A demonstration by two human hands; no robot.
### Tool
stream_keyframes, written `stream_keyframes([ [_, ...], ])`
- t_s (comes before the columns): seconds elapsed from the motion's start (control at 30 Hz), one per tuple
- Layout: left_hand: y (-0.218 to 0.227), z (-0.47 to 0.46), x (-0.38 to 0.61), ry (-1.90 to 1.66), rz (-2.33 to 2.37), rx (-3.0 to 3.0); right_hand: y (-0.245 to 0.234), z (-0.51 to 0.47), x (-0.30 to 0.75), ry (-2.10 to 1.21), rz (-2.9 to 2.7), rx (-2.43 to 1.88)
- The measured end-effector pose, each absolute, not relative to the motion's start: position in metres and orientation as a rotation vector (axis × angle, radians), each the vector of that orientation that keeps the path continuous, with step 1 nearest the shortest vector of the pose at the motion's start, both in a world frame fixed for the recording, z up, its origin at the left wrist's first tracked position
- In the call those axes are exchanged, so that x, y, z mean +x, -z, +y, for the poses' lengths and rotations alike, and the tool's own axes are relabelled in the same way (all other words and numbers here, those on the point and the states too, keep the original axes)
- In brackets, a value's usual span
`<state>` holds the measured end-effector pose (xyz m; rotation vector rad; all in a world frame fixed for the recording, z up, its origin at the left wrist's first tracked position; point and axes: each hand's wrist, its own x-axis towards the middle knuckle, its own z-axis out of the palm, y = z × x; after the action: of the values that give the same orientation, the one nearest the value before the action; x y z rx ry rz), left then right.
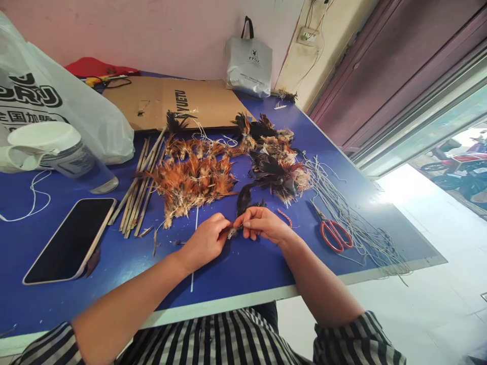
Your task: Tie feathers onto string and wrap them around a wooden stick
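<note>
There are two hands (207,241), one phone (70,241), one pair of scissors (323,220), one lidded cup (81,165) and one silver bag (249,69).

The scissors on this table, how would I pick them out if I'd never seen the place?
Start with the blue table and find the person's right hand near its front edge. Just to the right of that wrist lie the scissors, beside a loose spread of strings. Two red looped handles set them apart from those thin, pale strands.
</note>
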<state>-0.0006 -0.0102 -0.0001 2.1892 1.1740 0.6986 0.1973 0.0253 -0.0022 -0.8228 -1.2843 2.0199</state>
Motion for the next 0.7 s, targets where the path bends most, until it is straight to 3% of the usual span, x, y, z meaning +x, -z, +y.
stream_keyframes([
  [0.23,0.001,-0.012,-0.001,-0.657,1.147,2.293,0.002,0.026,0.197,-2.072,-1.289,-0.826],
  [0.7,0.0,-0.015,-0.001,-0.647,1.146,2.212,-0.01,0.017,0.195,-1.797,-1.714,-0.964],
])
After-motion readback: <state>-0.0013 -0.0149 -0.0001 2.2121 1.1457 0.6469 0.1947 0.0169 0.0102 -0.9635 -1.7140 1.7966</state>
